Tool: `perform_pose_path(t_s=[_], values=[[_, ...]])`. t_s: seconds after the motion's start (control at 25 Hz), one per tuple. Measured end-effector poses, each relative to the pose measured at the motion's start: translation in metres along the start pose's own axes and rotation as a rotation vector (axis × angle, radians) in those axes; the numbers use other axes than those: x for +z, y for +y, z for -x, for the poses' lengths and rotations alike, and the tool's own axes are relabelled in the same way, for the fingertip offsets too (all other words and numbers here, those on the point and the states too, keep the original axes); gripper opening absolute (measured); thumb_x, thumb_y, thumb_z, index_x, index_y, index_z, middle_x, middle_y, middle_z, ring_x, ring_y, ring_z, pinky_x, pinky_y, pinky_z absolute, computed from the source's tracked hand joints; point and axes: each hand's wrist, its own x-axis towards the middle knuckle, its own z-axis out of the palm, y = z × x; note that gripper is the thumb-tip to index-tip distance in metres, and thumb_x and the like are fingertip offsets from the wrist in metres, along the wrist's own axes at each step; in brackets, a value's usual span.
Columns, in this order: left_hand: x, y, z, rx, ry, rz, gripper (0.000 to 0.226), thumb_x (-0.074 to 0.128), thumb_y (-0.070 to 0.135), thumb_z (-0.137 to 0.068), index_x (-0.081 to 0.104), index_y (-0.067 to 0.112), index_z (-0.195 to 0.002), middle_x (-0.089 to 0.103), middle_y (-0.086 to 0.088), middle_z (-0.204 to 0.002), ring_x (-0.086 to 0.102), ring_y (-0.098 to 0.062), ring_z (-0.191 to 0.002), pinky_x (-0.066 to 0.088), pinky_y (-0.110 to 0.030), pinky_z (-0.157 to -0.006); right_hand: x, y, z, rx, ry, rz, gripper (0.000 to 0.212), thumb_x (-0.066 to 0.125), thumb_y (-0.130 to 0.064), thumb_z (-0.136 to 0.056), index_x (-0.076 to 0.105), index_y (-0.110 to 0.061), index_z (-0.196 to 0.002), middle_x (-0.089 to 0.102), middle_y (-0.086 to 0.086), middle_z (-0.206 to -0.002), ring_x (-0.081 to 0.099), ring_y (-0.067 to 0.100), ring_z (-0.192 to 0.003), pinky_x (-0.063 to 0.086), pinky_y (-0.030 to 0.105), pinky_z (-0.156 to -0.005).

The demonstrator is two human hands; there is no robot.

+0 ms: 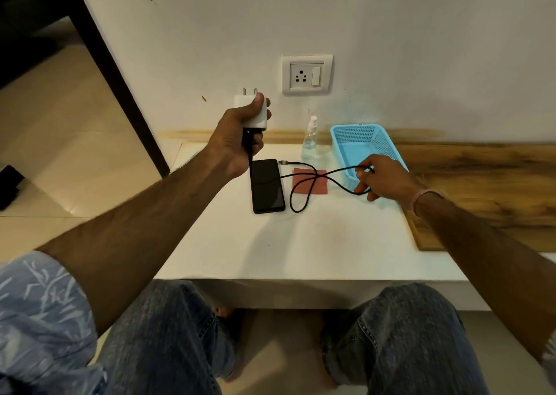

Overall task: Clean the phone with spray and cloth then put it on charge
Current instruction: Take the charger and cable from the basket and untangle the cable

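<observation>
fingers of left hand [237,142] curled round charger [259,119]; right hand [388,175] fingers pinch cable [288,162] loop.

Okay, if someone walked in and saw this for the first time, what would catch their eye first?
Likely the white two-pin charger plug, raised before the wall in the grip of the left hand, just left of the white wall socket. Next, the black cable trailing from it across the black phone lying flat on the white table, a loop pinched in the right hand.
</observation>
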Motion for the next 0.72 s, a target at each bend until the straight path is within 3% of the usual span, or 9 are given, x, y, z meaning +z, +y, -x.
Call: perform_pose_path(t_s=[0.12, 0.24, 0.28, 0.36, 0.48, 0.72], values=[[0.007, 0.001, -0.004, -0.037, 0.016, 0.043, 0.018, 0.066, 0.031, -0.091, 0.065, 0.013, -0.093, 0.065, 0.000, -0.083, 0.041, -0.010, -0.049, 0.032, -0.021, -0.048, 0.007, 0.007, 0.001, 0.173, -0.103, 0.156, 0.027, 0.062, -0.023, -0.092, 0.051, -0.011, -0.114, 0.069, 0.011, -0.100, 0.068, 0.019, -0.067, 0.058, 0.030, -0.058], [0.015, -0.004, -0.007, -0.084, -0.018, 0.046, 0.018, 0.061, 0.028, -0.093, 0.067, 0.010, -0.093, 0.065, -0.004, -0.090, 0.043, -0.011, -0.048, 0.034, -0.022, -0.046, 0.009, -0.008, -0.001, 0.000, -0.007, 0.579, 0.049, 0.068, -0.039, -0.086, 0.052, -0.010, -0.121, 0.063, 0.010, -0.116, 0.061, 0.028, -0.100, 0.050, 0.035, -0.082], [0.018, -0.008, -0.009, -0.092, -0.023, 0.030, 0.021, 0.061, 0.029, -0.094, 0.068, 0.009, -0.095, 0.064, -0.004, -0.091, 0.045, -0.011, -0.049, 0.035, -0.021, -0.046, 0.010, -0.021, -0.001, -0.096, 0.048, 0.526, 0.048, 0.068, -0.041, -0.085, 0.055, -0.011, -0.120, 0.064, 0.007, -0.114, 0.061, 0.025, -0.102, 0.047, 0.032, -0.083], [0.026, -0.016, -0.013, -0.102, -0.002, 0.012, 0.024, 0.062, 0.029, -0.096, 0.066, 0.006, -0.101, 0.063, -0.007, -0.090, 0.048, -0.012, -0.050, 0.039, -0.022, -0.045, 0.017, -0.052, 0.001, -0.211, 0.082, 0.169, 0.037, 0.065, -0.044, -0.087, 0.060, -0.016, -0.112, 0.067, -0.003, -0.104, 0.064, 0.016, -0.093, 0.047, 0.027, -0.079], [0.039, -0.028, -0.020, -0.105, 0.055, 0.012, 0.025, 0.061, 0.026, -0.099, 0.061, 0.003, -0.109, 0.060, -0.012, -0.088, 0.051, -0.016, -0.053, 0.045, -0.025, -0.045, 0.031, -0.099, -0.005, -0.194, -0.010, -0.279, 0.035, 0.059, -0.048, -0.090, 0.060, -0.018, -0.108, 0.071, -0.001, -0.097, 0.071, 0.016, -0.078, 0.059, 0.030, -0.069], [0.046, -0.033, -0.047, -0.054, 0.058, 0.048, 0.023, 0.048, 0.020, -0.105, 0.066, 0.006, -0.106, 0.069, -0.014, -0.099, 0.070, -0.029, -0.078, 0.061, -0.037, -0.066, 0.049, -0.124, -0.044, -0.066, 0.018, -0.594, 0.027, 0.065, -0.029, -0.091, 0.066, -0.009, -0.109, 0.073, 0.007, -0.091, 0.071, 0.021, -0.080, 0.061, 0.034, -0.073]])
